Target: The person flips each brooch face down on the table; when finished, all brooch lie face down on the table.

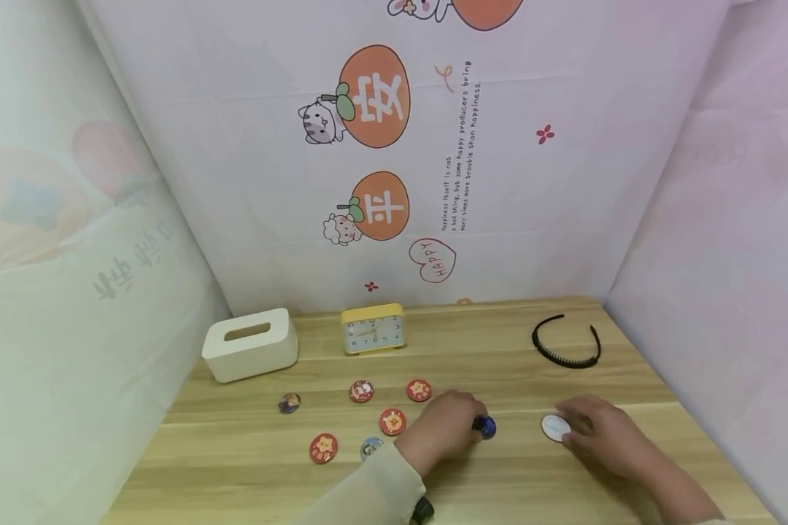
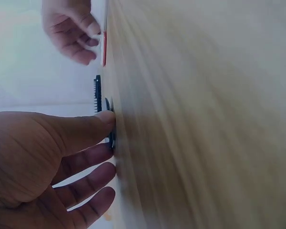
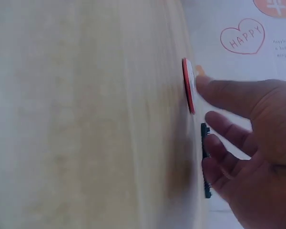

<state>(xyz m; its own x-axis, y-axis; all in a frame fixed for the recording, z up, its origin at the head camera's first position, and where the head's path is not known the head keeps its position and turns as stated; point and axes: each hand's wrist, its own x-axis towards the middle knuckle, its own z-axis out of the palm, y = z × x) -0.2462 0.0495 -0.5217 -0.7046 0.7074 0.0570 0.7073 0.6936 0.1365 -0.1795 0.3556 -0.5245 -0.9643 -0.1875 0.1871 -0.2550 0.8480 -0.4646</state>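
In the head view my left hand (image 1: 448,426) pinches a dark blue round badge (image 1: 487,426) at table level, thumb on one side and forefinger on the other. A round badge with a white back and red rim (image 1: 555,428) lies face down to its right. Over that badge's right edge is my right hand (image 1: 600,436), fingers loosely bent and apart from it. Its thumb is at the white face in the right wrist view; whether it touches cannot be told. Left of my left hand lie red badges (image 1: 392,421) and a light blue badge (image 1: 371,448), partly behind the sleeve.
A white tissue box (image 1: 252,346) and a yellow alarm clock (image 1: 373,329) stand at the back of the wooden table (image 1: 473,343). A black toothed headband (image 1: 568,361) lies at the back right. One dark badge (image 1: 290,402) lies at the left. Printed cloth surrounds the table.
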